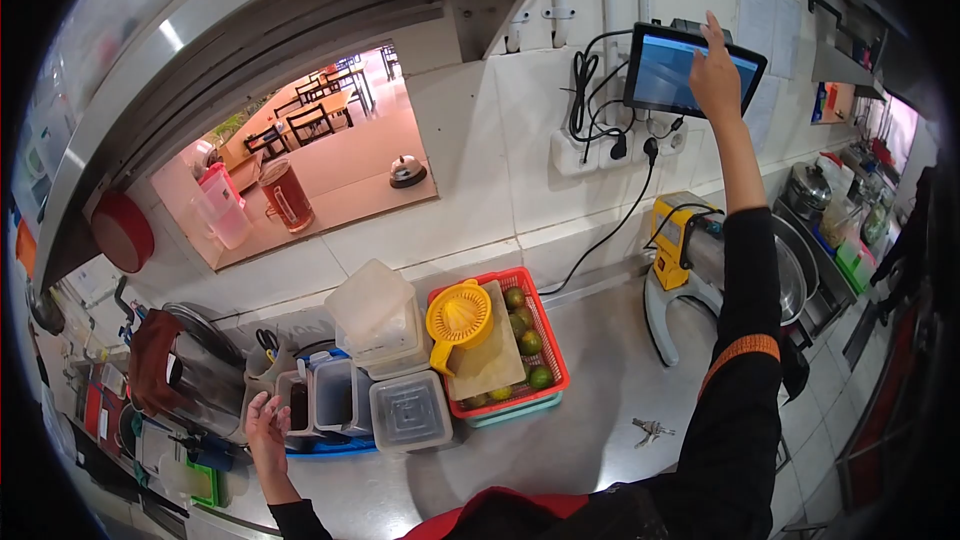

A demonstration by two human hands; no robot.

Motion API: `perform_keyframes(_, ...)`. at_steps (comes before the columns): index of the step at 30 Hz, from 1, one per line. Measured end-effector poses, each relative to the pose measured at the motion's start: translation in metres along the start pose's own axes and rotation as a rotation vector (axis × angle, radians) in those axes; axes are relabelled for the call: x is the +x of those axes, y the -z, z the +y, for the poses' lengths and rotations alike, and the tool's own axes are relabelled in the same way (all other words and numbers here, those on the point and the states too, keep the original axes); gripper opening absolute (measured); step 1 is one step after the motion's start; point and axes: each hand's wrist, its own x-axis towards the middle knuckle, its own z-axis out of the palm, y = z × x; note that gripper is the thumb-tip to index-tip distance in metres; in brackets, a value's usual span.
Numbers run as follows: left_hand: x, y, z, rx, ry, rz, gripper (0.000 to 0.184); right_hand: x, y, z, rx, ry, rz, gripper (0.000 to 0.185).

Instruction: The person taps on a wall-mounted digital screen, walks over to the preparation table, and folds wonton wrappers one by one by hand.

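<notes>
My right hand is raised to a wall-mounted tablet. Its fingers are stretched out over the lit screen; I cannot tell if they touch it. Low on the left, my left hand is held up with loosely bent, parted fingers and nothing in it. Closest to that hand are grey plastic containers, one with dark contents. Beside them sits a clear lidded box. A yellow citrus juicer rests on a board over a red basket of green citrus fruits.
Keys lie on the steel counter. A yellow and grey machine stands at the right, near a metal pan. Cables hang by wall sockets. A pitcher and a bell stand on the hatch ledge.
</notes>
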Motion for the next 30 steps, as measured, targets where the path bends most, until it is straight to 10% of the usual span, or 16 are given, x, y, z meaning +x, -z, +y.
perform_keyframes(6,-0.012,0.011,-0.004,0.009,-0.048,0.027,0.036,-0.038,0.089,-0.128,0.562,0.16,-0.51,0.038)
perform_keyframes(8,-0.018,0.018,-0.003,0.007,-0.056,0.03,0.036,-0.063,0.14,-0.19,0.677,0.433,-0.953,0.046)
perform_keyframes(9,-0.022,0.019,-0.002,0.012,-0.042,0.044,0.036,-0.048,0.179,-0.249,0.276,0.184,-1.659,0.049)
perform_keyframes(11,-0.028,0.028,-0.002,-0.021,-0.043,0.048,0.032,-0.094,0.197,-0.265,0.641,0.734,-1.599,0.05)
perform_keyframes(15,-0.048,0.067,-0.003,-0.033,-0.031,0.069,0.028,-0.105,0.219,-0.319,1.123,1.173,-1.553,0.052)
perform_keyframes(23,-0.102,0.181,0.023,0.002,-0.06,0.221,0.026,-0.113,0.217,-0.425,0.887,1.018,-1.53,0.054)
perform_keyframes(30,-0.157,0.397,0.001,0.034,-0.128,0.545,0.026,-0.199,0.232,-0.564,1.644,0.975,-1.781,0.052)
